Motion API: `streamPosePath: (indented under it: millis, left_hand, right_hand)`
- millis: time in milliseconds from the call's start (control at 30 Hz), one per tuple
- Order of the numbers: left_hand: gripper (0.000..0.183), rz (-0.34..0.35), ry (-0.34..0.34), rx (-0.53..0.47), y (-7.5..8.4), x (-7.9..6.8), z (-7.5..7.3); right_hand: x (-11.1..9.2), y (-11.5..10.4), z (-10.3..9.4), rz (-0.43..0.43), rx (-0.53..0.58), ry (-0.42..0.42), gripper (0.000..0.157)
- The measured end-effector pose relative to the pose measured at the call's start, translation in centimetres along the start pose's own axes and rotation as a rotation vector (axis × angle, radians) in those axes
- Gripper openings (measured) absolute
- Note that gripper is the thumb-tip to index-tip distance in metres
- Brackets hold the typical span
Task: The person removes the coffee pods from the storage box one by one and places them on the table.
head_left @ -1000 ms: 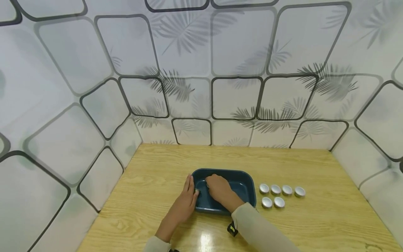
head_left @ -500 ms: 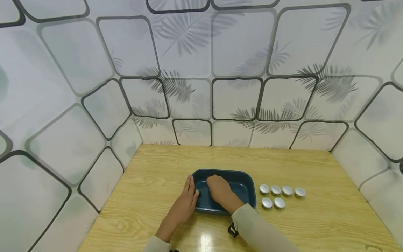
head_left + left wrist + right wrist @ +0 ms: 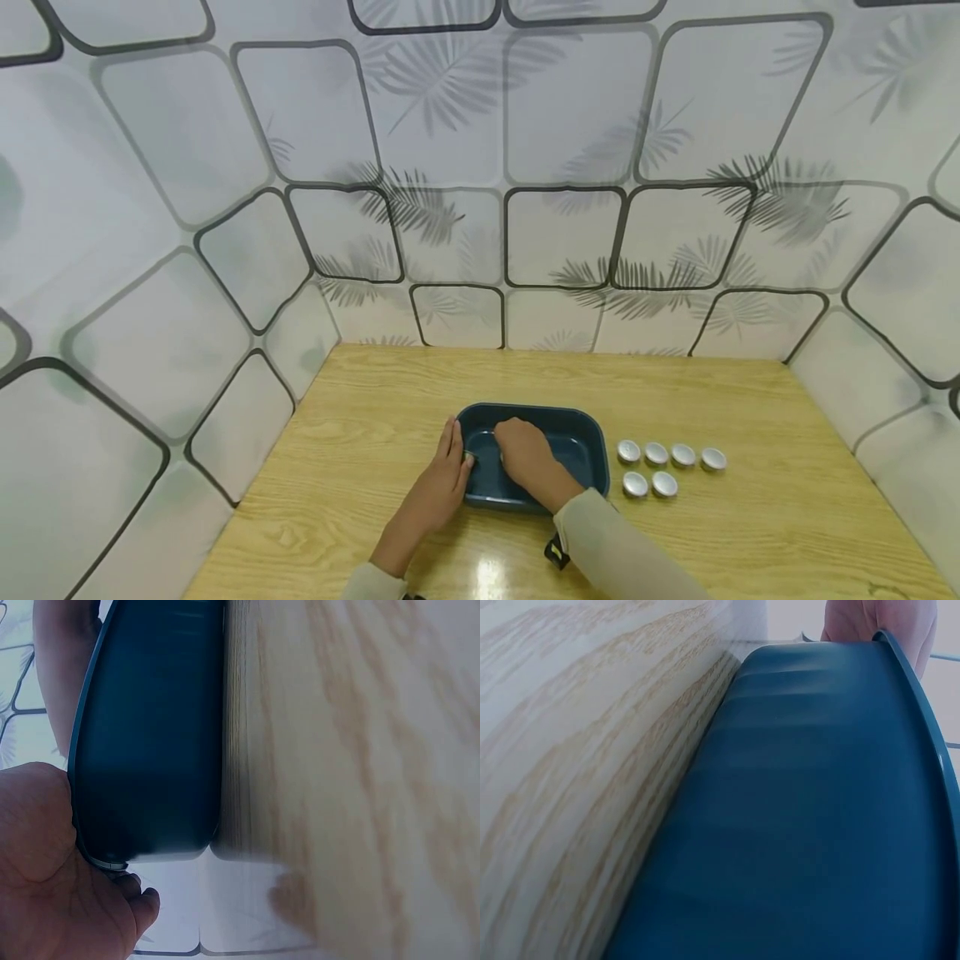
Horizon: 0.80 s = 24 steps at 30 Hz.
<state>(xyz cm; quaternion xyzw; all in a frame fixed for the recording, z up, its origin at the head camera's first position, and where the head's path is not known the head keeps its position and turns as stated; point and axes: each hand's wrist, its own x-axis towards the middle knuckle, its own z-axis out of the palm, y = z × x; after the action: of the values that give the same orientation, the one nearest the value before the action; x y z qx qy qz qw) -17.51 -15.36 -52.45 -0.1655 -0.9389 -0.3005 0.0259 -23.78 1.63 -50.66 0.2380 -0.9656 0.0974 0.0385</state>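
A deep, dark blue rectangular tray with rounded corners sits on the wooden table. My left hand holds its left wall, the thumb over the rim and the fingers along the outside. In the left wrist view, the palm of the left hand lies against the rim. Inside the tray, my right hand is lowered towards the floor, knuckles up and fingers bent under. The right hand's own back hides its fingertips, and I cannot tell whether they hold anything. In the right wrist view the tray's outer wall fills most of the picture.
Several small white cups stand in two rows right of the tray. Patterned wall coverings enclose the wooden table at the back and sides. A small black device shows beneath the right sleeve.
Inside the tray, the right hand has shifted very slightly to the right. The left hand, the tray and the white cups stay in place.
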Motion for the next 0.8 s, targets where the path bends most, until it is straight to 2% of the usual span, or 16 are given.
streamPosePath:
  millis: [367, 600, 800]
  left_hand:
    - [0.063, -0.007, -0.001, 0.008, 0.0, 0.0, 0.1]
    - [0.062, -0.007, 0.005, 0.009, 0.1, 0.0, 0.1]
    - [0.063, -0.015, 0.007, 0.018, -0.1, -0.1, 0.2]
  right_hand:
    - [-0.5, 0.6, -0.4, -0.005, 0.030, 0.058, 0.019]
    - [-1.2, 1.1, -0.6, 0.014, 0.078, 0.066, 0.024]
    - [-1.8, 1.4, -0.8, -0.005, 0.074, 0.084, 0.025]
